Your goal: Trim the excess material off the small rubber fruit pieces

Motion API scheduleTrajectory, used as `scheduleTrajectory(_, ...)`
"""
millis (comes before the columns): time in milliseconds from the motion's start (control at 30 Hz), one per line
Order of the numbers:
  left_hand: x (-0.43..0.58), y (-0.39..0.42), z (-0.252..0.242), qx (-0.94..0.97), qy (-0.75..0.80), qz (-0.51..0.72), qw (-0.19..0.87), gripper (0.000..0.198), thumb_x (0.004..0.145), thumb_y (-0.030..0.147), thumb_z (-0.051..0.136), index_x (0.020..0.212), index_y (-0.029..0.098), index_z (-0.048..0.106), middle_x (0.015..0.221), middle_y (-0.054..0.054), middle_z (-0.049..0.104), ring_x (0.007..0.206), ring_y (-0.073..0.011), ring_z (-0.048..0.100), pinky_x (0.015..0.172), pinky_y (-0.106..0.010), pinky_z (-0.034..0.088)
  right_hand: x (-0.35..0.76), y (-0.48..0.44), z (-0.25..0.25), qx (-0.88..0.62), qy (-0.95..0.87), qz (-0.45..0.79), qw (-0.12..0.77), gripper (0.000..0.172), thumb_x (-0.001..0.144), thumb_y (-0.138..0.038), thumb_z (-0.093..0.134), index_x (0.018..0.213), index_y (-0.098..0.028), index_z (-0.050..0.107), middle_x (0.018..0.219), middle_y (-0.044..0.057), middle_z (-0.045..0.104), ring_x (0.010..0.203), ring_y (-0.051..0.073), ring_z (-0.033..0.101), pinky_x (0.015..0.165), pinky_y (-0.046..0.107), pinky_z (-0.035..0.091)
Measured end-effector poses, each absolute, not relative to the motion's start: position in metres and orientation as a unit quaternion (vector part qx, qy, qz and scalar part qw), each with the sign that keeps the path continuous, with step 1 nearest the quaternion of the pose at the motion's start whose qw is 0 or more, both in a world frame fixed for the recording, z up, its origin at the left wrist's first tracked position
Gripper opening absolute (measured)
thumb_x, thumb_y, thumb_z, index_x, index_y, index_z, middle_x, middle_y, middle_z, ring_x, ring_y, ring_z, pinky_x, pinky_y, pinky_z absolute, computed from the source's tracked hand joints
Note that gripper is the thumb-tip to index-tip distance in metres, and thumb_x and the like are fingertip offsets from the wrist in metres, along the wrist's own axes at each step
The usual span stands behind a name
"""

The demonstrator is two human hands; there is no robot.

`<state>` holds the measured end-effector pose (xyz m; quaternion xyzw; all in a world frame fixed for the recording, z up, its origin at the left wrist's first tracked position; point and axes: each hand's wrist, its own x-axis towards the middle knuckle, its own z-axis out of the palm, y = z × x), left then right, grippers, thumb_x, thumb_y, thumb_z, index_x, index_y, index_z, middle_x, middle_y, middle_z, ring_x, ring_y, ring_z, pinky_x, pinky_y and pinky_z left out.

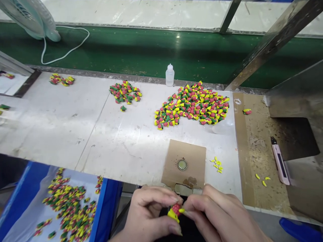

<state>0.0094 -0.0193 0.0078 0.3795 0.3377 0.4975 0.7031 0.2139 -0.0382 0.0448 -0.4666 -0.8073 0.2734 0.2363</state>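
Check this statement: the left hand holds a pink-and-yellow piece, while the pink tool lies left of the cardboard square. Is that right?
Not quite: the head view shows the pink tool lying right of the cardboard square. The left hand does hold a pink-and-yellow piece.

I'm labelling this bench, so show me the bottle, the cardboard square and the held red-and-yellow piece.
Bottle (170, 76): head view, middle of its body.
Cardboard square (196, 161): head view, bare right part.
Red-and-yellow piece (176, 209): head view, red bumpy part.

Bright light glares softly off the white surface (141, 132) and green belt (141, 53); wide-angle distortion stretches the fan (31, 18) cornerward.
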Motion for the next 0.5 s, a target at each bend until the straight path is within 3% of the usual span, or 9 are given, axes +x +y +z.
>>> scheduleTrajectory(233, 0.0102, -0.021, 0.0108, 0.296, 0.313, 0.473, 0.769, 0.035, 0.071, 0.016, 0.1, 0.101, 0.031, 0.089, 0.096, -0.003, 0.09, 0.084, -0.0152, 0.085, 0.078, -0.015, 0.066, 0.2125, -0.0396, 0.0446, -0.468, -0.803, 0.28, 0.241, 0.022, 0.117, -0.027, 0.038, 0.107, -0.024, 0.057, 0.082, -0.002, 0.067, 0.061, 0.013, 0.066, 0.057, 0.022, 0.05)
scheduleTrajectory(500, 0.0093, -0.0189, 0.0097, 0.318, 0.317, 0.453, 0.77, 0.038, 0.069, 0.014, 0.1, 0.101, 0.032, 0.089, 0.097, -0.002, 0.09, 0.086, -0.0151, 0.085, 0.081, -0.014, 0.065, 0.2167, -0.036, 0.0477, -0.447, -0.823, 0.271, 0.221, 0.036, 0.119, -0.031, 0.029, 0.103, -0.027, 0.061, 0.073, -0.006, 0.064, 0.058, 0.011, 0.065, 0.053, 0.022, 0.047)
